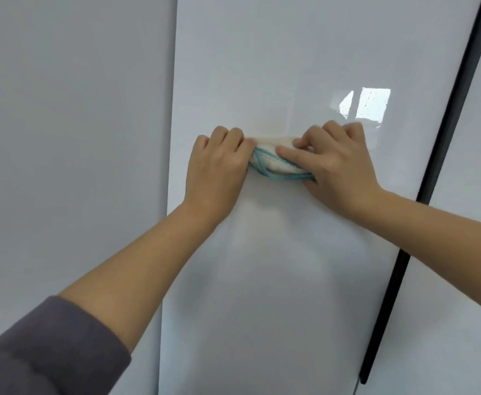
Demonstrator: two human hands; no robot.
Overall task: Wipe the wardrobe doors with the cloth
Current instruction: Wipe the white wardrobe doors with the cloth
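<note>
A single head-worn view faces the glossy door point(276, 67) from close range, within arm's reach, looking forward and slightly down. The wide lens tilts the dark gap point(444, 138) so its top leans right. The left forearm point(136, 280) enters from the bottom-left corner, the right forearm point(447, 243) from the right edge.

Door panel point(276, 67) flat, bare above and below cloth point(276, 163); black vertical strip point(451, 109) bounds right side.

Arms outstretched, left hand point(216, 163), right hand point(339, 166), fingers curled
</note>
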